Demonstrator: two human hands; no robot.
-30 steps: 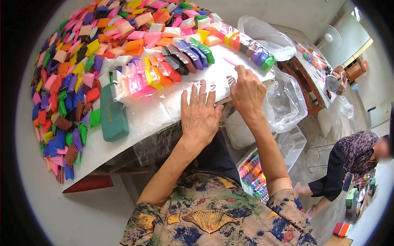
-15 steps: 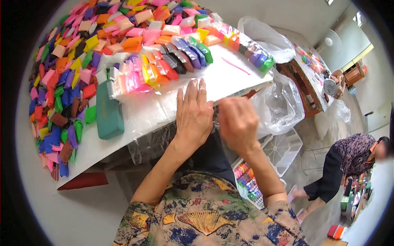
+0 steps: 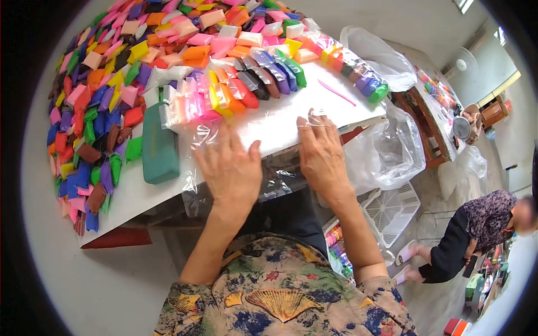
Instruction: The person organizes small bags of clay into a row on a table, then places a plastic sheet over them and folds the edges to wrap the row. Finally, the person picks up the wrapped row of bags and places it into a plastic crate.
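Head view: packet row (image 3: 242, 93) lies just beyond left hand (image 3: 232, 168).

Soft, bright light fills the room, glowing strongest at the window (image 3: 500, 36) toward the upper right. The white table (image 3: 305, 101) looks nearly washed out, while the space beneath its near edge falls into dark shadow. Small glints speckle the clear plastic bag (image 3: 392, 151). The left hand (image 3: 230, 173) is smeared with blur; the right hand (image 3: 322, 148) is sharper. Wide-angle distortion curves the outer scene, and black vignetting fills the corners.
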